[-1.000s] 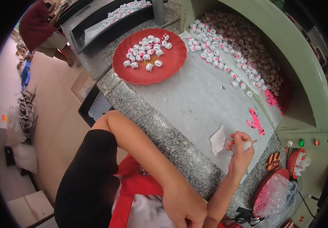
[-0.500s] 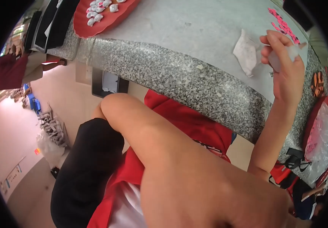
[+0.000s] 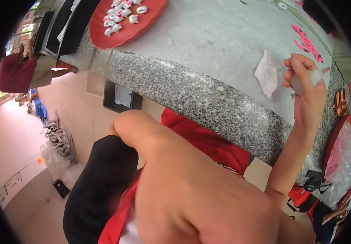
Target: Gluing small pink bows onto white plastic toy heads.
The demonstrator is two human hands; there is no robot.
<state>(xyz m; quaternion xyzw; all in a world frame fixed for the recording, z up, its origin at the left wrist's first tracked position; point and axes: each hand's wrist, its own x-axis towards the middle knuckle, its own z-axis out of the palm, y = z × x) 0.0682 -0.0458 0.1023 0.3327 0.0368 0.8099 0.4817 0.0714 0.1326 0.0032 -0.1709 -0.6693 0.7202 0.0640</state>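
Note:
My right hand is raised over the right end of the worktop. Its fingers close around a translucent whitish bottle-like object with a thin brown tip. Beside it on the worktop lies a crumpled white cloth. Farther off is a scatter of small bright pink pieces. My left arm bends sharply at the elbow and comes back toward the camera. Very large and close, my left hand fills the lower middle, its fingers hidden.
A red scalloped plate with several small white-and-pink pieces stands far left, near black trays. The granite edge crosses in front of me. Orange-black gloves and a clear plastic bag lie right. Another person is at left.
The view has shifted, so the worktop and plate appear lower and more to the right. My left hand has changed its angle near the camera. My right hand keeps its hold.

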